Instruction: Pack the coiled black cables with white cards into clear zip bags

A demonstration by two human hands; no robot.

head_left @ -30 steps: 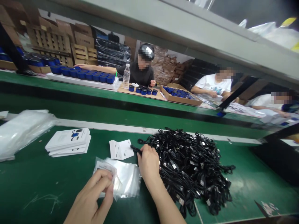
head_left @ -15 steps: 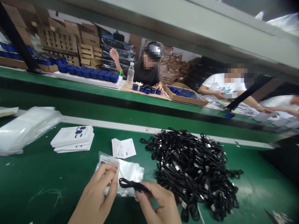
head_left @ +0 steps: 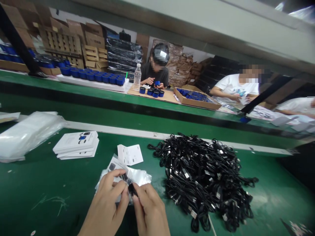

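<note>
My left hand pinches a clear plastic bag that has a printed leaflet inside it. A coiled black USB cable is gripped in my right hand, its front end at the mouth of the bag; how far in it reaches is partly covered by my fingers. Beneath both hands lie more clear bags. To the right spreads a large heap of black cables with silver plugs.
A stack of printed leaflets and one folded leaflet lie on the green table. A bundle of plastic bags sits at left. Across the raised green ledge, several people work beside blue round items and a water bottle.
My right hand has moved left with the cable, bringing it to the bag in my left hand. Across the ledge, a person has lifted a blue item.
</note>
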